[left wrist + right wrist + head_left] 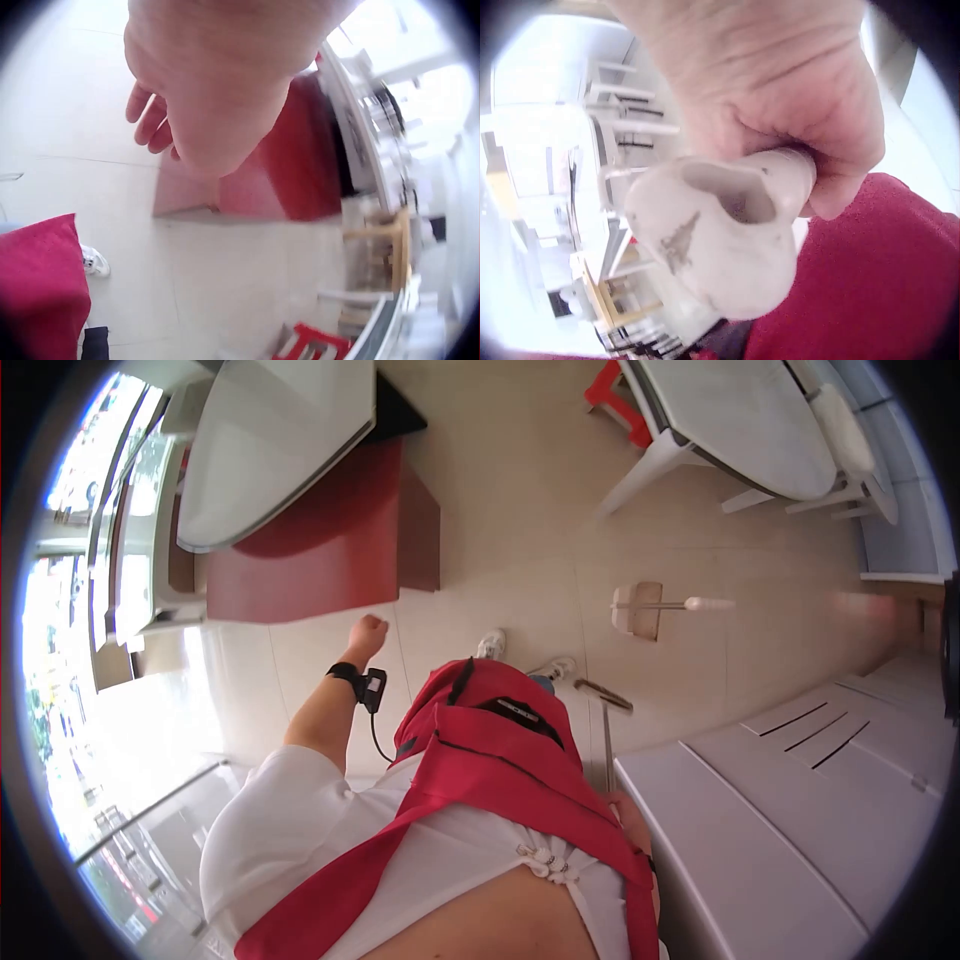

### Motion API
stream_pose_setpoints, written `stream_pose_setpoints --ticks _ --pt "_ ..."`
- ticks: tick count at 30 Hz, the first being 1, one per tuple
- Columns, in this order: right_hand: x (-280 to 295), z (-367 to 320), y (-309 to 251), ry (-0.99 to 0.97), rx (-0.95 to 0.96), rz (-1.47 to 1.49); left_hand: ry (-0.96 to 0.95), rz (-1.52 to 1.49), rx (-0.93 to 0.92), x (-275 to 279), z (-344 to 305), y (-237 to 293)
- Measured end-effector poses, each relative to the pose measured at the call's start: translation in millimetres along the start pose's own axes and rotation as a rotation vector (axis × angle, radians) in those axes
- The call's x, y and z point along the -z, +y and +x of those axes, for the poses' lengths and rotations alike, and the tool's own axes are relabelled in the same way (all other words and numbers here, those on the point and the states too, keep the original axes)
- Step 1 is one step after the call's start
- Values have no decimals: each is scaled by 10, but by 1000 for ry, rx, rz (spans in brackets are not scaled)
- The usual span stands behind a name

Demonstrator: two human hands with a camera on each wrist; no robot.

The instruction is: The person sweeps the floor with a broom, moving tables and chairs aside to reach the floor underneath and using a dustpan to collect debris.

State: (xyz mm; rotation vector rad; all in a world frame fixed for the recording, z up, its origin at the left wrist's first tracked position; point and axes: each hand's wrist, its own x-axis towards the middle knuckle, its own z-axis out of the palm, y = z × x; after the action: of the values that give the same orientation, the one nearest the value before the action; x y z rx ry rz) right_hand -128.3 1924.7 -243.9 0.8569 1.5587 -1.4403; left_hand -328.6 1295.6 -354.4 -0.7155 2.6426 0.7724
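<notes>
My right hand [810, 127] grips the white plastic handle end [720, 232] of a tool in the right wrist view. In the head view that hand [625, 820] is partly hidden at my side, beside a thin pole [607, 745] that runs down to a narrow head [603, 695] near the floor. A dustpan [637, 612] with an upright white-tipped handle stands on the floor ahead. My left hand [369, 635] hangs in the air near the red block, holding nothing; its fingers [154, 124] are loosely bent in the left wrist view.
A large red block [320, 550] stands under a white table [280, 450] at the left. Another white table [740, 420], a red stool [615, 402] and a white chair [850, 440] are at the upper right. White cabinets [740, 840] flank my right side. Glass panels are at the left.
</notes>
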Motion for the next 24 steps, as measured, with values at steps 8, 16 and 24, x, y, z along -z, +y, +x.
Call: stream_pose_setpoints --ticks 8,16,24 --pt "-140 210 -811 -258 -34 -476 -231 -624 923 -399 -2244 -1002" --pt "-770 904 -1684 -546 -371 -333 -320 -778 854 -722 -3732 -657" --pt "-1542 1414 -1744 -795 -204 -678 -130 -733 879 -591 -4097 -452"
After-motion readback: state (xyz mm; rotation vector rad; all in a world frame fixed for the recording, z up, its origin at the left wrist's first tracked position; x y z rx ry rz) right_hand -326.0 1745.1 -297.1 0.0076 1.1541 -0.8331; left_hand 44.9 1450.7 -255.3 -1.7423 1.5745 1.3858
